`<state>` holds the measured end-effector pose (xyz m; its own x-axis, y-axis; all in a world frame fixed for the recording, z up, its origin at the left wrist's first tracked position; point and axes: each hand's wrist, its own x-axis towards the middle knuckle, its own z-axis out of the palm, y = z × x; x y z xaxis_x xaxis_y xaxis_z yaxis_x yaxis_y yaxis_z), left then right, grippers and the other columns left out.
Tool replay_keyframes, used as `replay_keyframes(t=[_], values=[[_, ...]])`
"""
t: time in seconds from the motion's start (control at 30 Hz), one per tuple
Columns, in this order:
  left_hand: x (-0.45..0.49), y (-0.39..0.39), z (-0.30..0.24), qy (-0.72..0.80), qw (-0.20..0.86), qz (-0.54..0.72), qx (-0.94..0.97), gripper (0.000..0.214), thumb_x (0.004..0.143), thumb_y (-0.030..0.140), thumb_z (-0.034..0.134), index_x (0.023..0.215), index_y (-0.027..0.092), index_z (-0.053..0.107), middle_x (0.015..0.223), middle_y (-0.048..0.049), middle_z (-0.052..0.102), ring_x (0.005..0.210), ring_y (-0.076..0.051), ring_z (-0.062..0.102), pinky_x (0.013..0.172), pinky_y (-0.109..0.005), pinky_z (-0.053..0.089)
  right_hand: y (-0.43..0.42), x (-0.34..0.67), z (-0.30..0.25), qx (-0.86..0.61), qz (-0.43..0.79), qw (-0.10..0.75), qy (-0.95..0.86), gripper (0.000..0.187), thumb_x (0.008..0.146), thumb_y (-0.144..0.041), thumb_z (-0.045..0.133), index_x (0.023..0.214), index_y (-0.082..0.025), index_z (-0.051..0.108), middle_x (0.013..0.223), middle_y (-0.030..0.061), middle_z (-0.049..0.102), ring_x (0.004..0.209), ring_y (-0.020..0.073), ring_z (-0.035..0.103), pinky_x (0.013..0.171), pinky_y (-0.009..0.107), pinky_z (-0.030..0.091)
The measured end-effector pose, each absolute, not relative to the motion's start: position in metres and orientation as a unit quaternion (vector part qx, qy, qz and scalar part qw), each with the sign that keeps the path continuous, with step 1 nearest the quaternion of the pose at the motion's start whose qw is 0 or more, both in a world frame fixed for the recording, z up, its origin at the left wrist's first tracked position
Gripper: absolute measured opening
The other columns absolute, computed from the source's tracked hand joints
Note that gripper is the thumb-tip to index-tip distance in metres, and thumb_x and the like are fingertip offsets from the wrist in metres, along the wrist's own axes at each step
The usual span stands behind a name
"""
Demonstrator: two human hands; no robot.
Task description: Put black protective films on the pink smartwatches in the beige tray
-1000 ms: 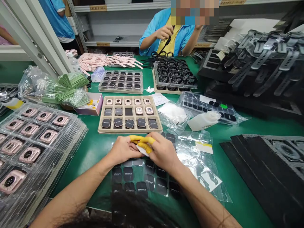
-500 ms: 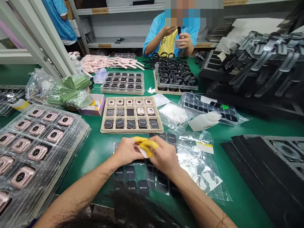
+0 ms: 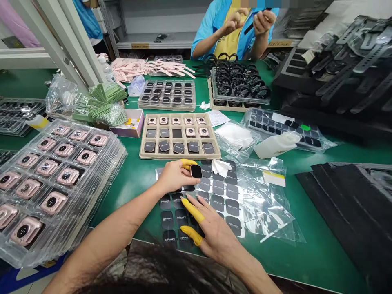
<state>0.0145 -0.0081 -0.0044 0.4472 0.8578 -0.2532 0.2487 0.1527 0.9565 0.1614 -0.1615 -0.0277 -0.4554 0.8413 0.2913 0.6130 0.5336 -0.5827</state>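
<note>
Two-handed: pinches watch body [image 3: 196, 171] in left hand [image 3: 175, 175], holds right hand [image 3: 212, 228] splayed, palm-down over printed film sheet [image 3: 225, 201].
Looks black-faced, glossy, squarish, round-cornered.

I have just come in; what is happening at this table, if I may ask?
One person's left hand holds a strapless watch. The right hand is open over the dark labels, where a white cloth lies. Just beyond is the beige tray with more watches. Across the table, a co-worker handles a dark strip.

"HiFuture" on dark square films [image 3: 167, 219]
</note>
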Motion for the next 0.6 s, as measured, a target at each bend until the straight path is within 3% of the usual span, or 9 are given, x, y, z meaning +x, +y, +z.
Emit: replay_keyframes(t=[0.2,0.3,0.37,0.47,0.6], values=[[0.01,-0.025,0.0,0.462,0.593,0.224,0.62,0.054,0.061,0.021,0.09,0.113,0.014,0.073,0.082,-0.0053,0.079,0.079,-0.02,0.076,0.07,-0.027,0.057,-0.153,0.163,-0.029,-0.441,0.205,0.315,-0.815,0.082,0.093,-0.026,0.062,0.162,-0.043,0.022,0.13,0.0067,0.073,0.118,0.0391,0.07,0.102,0.072,0.056],[0.01,-0.023,0.0,0.461,0.607,0.229,0.605,0.057,0.059,0.022,0.092,0.112,0.013,0.073,0.083,-0.0064,0.08,0.079,-0.021,0.076,0.07,-0.027,0.058,-0.152,0.159,-0.021,-0.462,0.208,0.339,-0.793,0.075,0.091,-0.024,0.064,0.155,-0.047,0.033,0.111,0.0046,0.078,0.094,0.0381,0.074,0.08,0.066,0.061],[0.01,-0.022,-0.001,0.454,0.616,0.227,0.602,0.056,0.059,0.023,0.092,0.111,0.013,0.073,0.083,-0.0071,0.079,0.079,-0.021,0.076,0.069,-0.027,0.058,-0.148,0.155,-0.016,-0.482,0.209,0.346,-0.777,0.068,0.09,-0.024,0.066,0.149,-0.046,0.041,0.1,0.0042,0.078,0.079,0.0348,0.071,0.065,0.057,0.059],[0.009,-0.021,-0.002,0.449,0.621,0.225,0.601,0.056,0.059,0.023,0.092,0.112,0.014,0.073,0.084,-0.007,0.079,0.079,-0.02,0.075,0.069,-0.027,0.058,-0.139,0.151,-0.014,-0.488,0.209,0.359,-0.768,0.061,0.089,-0.022,0.067,0.142,-0.042,0.046,0.094,0.0028,0.077,0.075,0.0319,0.068,0.061,0.05,0.054],[0.008,-0.019,-0.002,0.443,0.626,0.235,0.597,0.061,0.06,0.026,0.092,0.117,0.013,0.072,0.085,-0.0072,0.08,0.08,-0.021,0.075,0.071,-0.028,0.058,-0.132,0.151,-0.02,-0.478,0.207,0.373,-0.768,0.063,0.09,-0.01,0.057,0.139,-0.046,0.045,0.088,-0.0004,0.075,0.074,0.0304,0.068,0.061,0.047,0.05]])
